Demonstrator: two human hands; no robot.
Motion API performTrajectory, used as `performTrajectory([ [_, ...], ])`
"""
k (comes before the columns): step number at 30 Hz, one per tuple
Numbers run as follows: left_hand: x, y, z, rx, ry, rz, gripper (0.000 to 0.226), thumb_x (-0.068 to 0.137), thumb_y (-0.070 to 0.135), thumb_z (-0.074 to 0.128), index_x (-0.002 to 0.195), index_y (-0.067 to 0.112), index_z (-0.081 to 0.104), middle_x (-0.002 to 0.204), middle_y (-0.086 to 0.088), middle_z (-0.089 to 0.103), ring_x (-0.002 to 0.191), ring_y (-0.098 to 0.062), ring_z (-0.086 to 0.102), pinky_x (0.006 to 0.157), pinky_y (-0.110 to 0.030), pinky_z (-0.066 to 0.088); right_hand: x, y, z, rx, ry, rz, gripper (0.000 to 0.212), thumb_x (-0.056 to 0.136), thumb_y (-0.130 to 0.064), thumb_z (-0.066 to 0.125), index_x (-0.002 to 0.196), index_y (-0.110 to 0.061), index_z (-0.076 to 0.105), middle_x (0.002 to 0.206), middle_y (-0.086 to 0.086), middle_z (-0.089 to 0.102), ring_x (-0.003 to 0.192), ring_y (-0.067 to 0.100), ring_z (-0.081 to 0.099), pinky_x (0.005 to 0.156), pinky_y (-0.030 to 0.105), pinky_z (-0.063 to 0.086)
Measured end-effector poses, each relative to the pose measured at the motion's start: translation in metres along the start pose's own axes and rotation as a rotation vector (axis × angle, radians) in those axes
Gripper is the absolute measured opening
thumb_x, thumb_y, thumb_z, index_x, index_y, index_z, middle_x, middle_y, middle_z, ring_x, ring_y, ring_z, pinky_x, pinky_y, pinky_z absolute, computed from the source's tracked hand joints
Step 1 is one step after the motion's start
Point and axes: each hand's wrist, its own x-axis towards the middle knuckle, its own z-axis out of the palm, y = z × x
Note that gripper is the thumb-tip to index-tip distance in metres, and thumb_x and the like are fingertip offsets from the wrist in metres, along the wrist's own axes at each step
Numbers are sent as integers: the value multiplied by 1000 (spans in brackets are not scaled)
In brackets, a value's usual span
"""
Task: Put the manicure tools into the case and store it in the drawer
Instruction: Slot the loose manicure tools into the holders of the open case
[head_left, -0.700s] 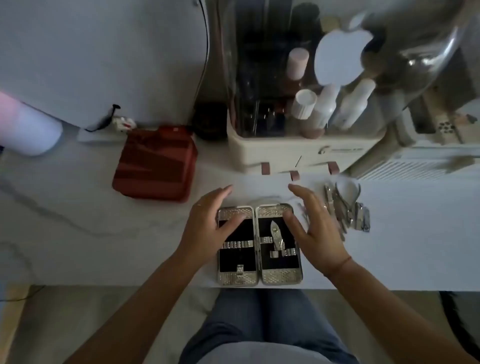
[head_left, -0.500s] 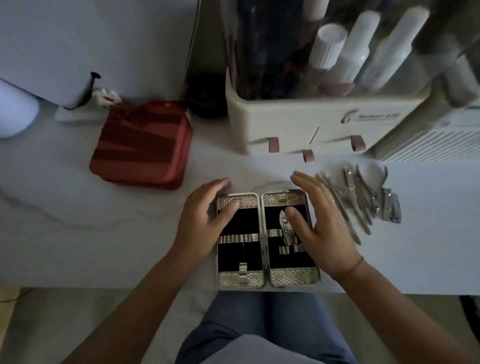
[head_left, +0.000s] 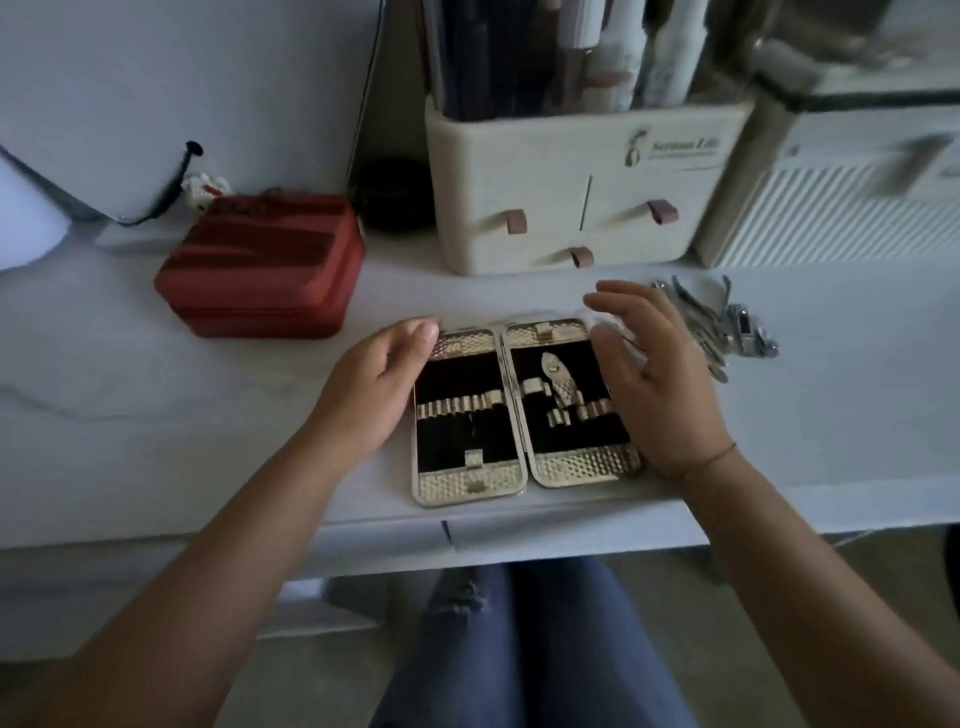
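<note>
A gold manicure case (head_left: 467, 488) lies open flat near the desk's front edge, its two black-lined halves side by side. One metal tool (head_left: 558, 382) sits in the loops of the right half; the left half holds none. Several loose metal manicure tools (head_left: 727, 322) lie in a pile on the desk to the right of the case. My left hand (head_left: 374, 384) rests against the case's left edge, fingertips at its top left corner. My right hand (head_left: 654, 379) hovers over the case's right edge with fingers spread, between the case and the pile, holding nothing.
A cream cosmetics organizer (head_left: 571, 156) with small tabbed drawers stands behind the case. A red zipped pouch (head_left: 260, 265) sits at the left, a white ribbed box (head_left: 831, 218) at the right. The white desk (head_left: 156, 415) ends just below the case, my legs beneath.
Both hands slid outward from the case's interior to its side edges; the left thumb came off the lining. The view dropped and moved closer. The case and tools stayed put.
</note>
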Motion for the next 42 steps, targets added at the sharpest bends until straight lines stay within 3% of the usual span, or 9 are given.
performTrajectory([
  [5,2,-1,2,-8,41,3,39,96,41,40,113,16,65,109,8,64,106,-10,57,88,-20,36,5,17,-17,-108,160,101,19,87,-15,58,99,-7,69,103,9,61,95,21,59,87,26,44],
  [9,6,-8,2,-8,59,1,44,96,45,38,111,15,66,115,-1,67,111,-14,57,92,-24,38,12,34,-41,-370,89,231,19,82,-19,63,97,-10,72,99,14,62,99,34,53,86,31,38],
  [13,12,-12,1,-50,62,0,41,96,43,39,107,16,68,112,1,68,109,-10,58,93,-22,37,15,31,-44,-512,-37,248,18,78,-30,69,92,-19,73,96,11,63,98,32,53,84,35,40],
  [18,25,-18,-1,-128,37,29,36,98,36,40,98,16,71,102,4,70,102,-6,61,93,-19,39,22,31,-35,-558,-31,256,20,75,-36,69,88,-22,72,93,6,63,96,28,54,85,35,39],
  [22,38,-19,-3,-200,-11,32,34,98,32,40,94,16,69,90,9,70,93,-5,65,92,-18,43,27,31,-29,-606,-16,281,14,77,-30,67,88,-23,71,92,4,64,94,25,55,83,32,35],
  [26,45,-18,-3,-279,-33,15,36,99,30,39,101,9,69,90,4,72,84,-2,67,80,-9,45,31,26,-29,-569,-23,336,6,77,-24,67,81,-22,71,85,3,69,85,24,60,86,38,46],
  [30,44,-19,-4,-361,-75,-3,37,99,32,37,102,11,68,94,-2,73,90,-13,68,83,-20,50,35,22,-29,-585,-62,377,8,76,-22,66,70,-25,64,73,1,63,81,25,61,84,39,49],
  [35,45,-22,-4,-380,-83,16,36,97,38,40,96,18,70,91,-1,74,91,-14,69,91,-27,48,36,22,-30,-551,-75,359,6,77,-23,68,73,-24,63,74,-3,61,80,22,60,80,38,50],
  [42,44,-21,-4,-360,-84,42,40,93,40,38,97,15,70,91,0,73,87,-7,68,82,-12,47,41,23,-24,-582,-102,273,16,76,-38,68,81,-23,64,69,-10,53,73,15,51,83,36,43],
])
